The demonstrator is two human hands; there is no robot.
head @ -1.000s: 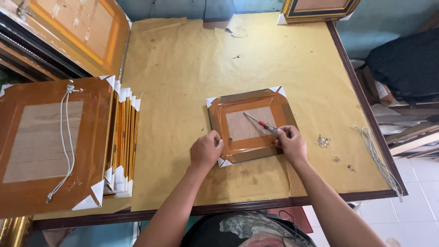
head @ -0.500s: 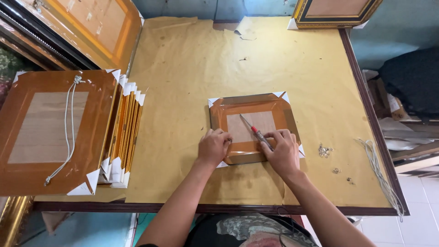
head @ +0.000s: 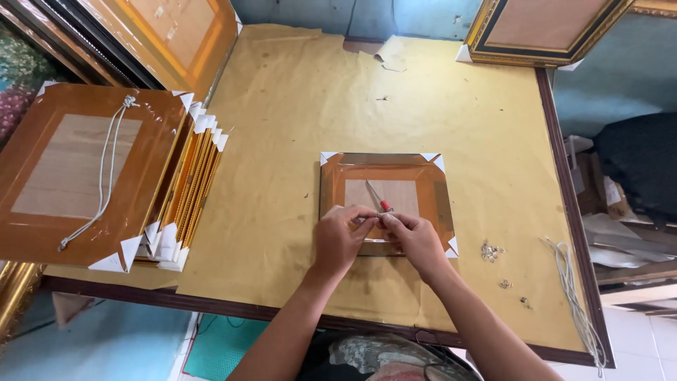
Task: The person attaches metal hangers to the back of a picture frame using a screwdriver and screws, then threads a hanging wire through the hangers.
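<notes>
Grip, left hand (head: 340, 236): fingertips pinched together at the near edge of the small frame (head: 384, 201), meeting the other hand; what they pinch is too small to tell.
Grip, right hand (head: 416, 236): closed on a red-handled screwdriver (head: 379, 198), tip lying over the backing.
Frame place: face down, mid table (head: 296, 120), right of the stack of frames (head: 180, 194).
Handling: probably light, stiff, glass-fronted so fragile; best held by the edges.

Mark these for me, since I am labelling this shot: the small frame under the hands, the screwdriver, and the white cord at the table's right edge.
small frame (head: 416, 173), head view, top taped border.
screwdriver (head: 374, 192), head view, metal shaft.
white cord (head: 568, 279), head view, mid-length.
</notes>
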